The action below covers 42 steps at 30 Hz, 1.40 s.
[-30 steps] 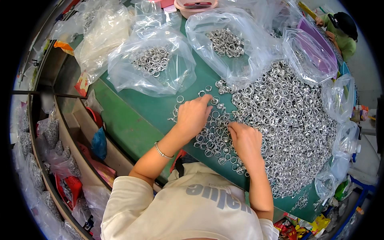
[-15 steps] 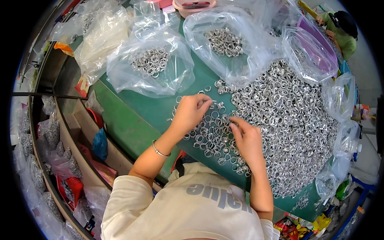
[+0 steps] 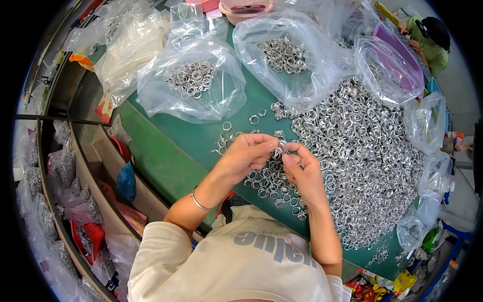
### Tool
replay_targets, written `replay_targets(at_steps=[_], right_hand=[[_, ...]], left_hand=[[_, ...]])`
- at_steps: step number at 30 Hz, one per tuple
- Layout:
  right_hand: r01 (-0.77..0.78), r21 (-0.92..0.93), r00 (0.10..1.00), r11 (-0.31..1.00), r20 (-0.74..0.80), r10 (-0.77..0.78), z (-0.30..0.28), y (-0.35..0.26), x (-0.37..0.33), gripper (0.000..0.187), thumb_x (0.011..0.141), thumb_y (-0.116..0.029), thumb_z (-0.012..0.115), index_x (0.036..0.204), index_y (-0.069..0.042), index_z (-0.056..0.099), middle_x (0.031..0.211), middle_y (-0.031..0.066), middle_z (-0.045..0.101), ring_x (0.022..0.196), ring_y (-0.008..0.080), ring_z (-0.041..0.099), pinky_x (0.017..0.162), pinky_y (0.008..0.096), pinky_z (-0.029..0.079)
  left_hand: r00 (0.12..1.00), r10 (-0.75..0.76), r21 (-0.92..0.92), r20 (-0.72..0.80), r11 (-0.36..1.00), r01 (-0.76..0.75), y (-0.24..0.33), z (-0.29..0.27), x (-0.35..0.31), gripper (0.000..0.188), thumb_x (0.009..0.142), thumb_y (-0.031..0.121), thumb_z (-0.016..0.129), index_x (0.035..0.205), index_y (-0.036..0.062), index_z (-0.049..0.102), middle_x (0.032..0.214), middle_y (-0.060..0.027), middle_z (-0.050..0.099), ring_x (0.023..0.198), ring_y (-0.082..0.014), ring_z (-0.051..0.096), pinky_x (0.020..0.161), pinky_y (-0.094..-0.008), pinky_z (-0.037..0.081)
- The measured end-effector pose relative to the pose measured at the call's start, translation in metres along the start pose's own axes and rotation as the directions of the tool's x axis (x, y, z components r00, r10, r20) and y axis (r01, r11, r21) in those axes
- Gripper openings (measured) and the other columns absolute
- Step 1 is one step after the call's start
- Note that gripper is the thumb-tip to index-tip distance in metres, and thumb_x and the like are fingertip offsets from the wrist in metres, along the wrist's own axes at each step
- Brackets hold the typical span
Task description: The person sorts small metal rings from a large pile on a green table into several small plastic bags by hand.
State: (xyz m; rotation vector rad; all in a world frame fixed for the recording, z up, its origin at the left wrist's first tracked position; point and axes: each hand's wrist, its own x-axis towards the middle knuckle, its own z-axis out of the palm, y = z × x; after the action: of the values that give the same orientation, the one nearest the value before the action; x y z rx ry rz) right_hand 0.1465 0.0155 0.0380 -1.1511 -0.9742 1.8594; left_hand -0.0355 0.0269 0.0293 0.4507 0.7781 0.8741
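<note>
A pink basin sits far back, a blue bag left, a co-worker (green-shirted) upper right.

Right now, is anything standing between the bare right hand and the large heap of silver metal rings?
Nothing visible: the bare right hand is right beside the left edge of the large heap of silver metal rings. Clear plastic bags border its far and right sides, away from the hand.

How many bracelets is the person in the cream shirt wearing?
1: a thin silver bracelet around the left forearm, between left hand and sleeve. None shows on the right forearm; the sleeves might hide more.
</note>
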Motion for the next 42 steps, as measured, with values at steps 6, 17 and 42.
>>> replay_targets(at_steps=[6,17,42], right_hand=[[0.125,-0.139,0.992,0.982,-0.017,-0.128,0.005,0.0,-0.007,0.006,0.09,-0.007,0.057,0.093,-0.002,0.06,0.065,-0.0078,0.051,0.057,-0.0022,0.038,0.049,0.0154,0.027],[0.048,0.083,0.999,0.995,-0.022,-0.046,0.009,-0.007,-0.018,0.003,0.09,-0.004,0.054,0.091,-0.003,0.057,0.066,-0.0013,0.056,0.05,-0.0014,0.037,0.043,0.0157,0.025],[0.293,-0.394,0.902,0.871,-0.189,-0.389,0.03,-0.029,-0.056,0.005,0.089,-0.003,0.058,0.084,0.0,0.058,0.068,0.0017,0.061,0.056,0.0049,0.053,0.05,0.0177,0.039]], left_hand=[[0.998,0.034,0.02,-0.045,0.999,-0.033,-0.003,0.018,-0.009,0.017,0.09,0.014,0.061,0.098,-0.0016,0.063,0.066,0.0053,0.049,0.05,-0.0014,0.031,0.044,-0.0178,0.023],[0.912,0.408,0.625,-0.04,0.722,-0.296,-0.005,0.03,-0.027,0.011,0.085,0.006,0.064,0.093,-0.001,0.064,0.067,0.0062,0.052,0.059,-0.0006,0.041,0.051,-0.0185,0.031],[0.61,0.669,0.871,0.425,-0.118,-0.477,0.002,0.049,-0.053,0.012,0.073,0.001,0.069,0.083,0.0041,0.062,0.063,-0.0056,0.054,0.05,-0.0207,0.055,0.044,-0.0313,0.044]])
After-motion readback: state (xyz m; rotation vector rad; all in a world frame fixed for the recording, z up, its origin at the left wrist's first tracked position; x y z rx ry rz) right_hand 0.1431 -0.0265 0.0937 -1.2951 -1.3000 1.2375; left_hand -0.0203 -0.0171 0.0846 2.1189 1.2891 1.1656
